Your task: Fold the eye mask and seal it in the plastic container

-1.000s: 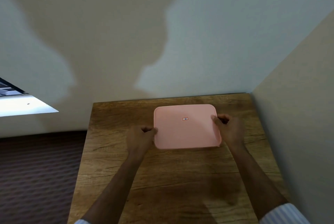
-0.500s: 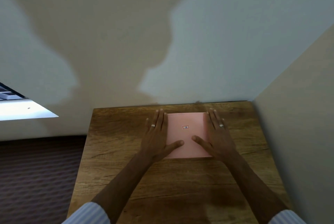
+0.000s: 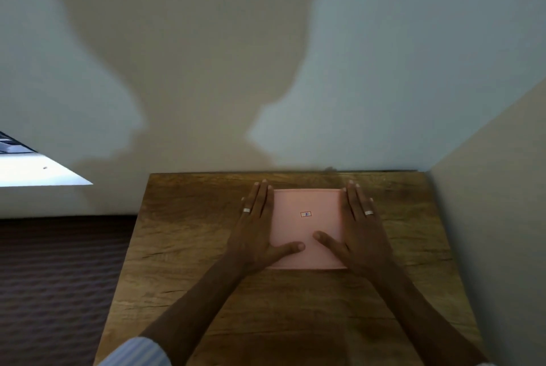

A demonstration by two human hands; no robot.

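A pink plastic container (image 3: 307, 226) with its pink lid on lies flat on the wooden table (image 3: 206, 247), a small label at the lid's middle. My left hand (image 3: 257, 229) rests flat on the lid's left edge, fingers stretched out, thumb on the lid. My right hand (image 3: 360, 229) lies flat on the right edge in the same way. Both palms press down on the lid. The eye mask is not visible; the lid hides the inside.
The table stands in a corner, with a wall just behind it and another wall (image 3: 487, 217) along its right side. Dark carpet (image 3: 59, 277) lies to the left, below the table's left edge. A bright white surface (image 3: 35, 173) shows at far left.
A second ago both hands gripped the lid by its left and right edges. They then opened and laid flat on the lid, where they stay now.
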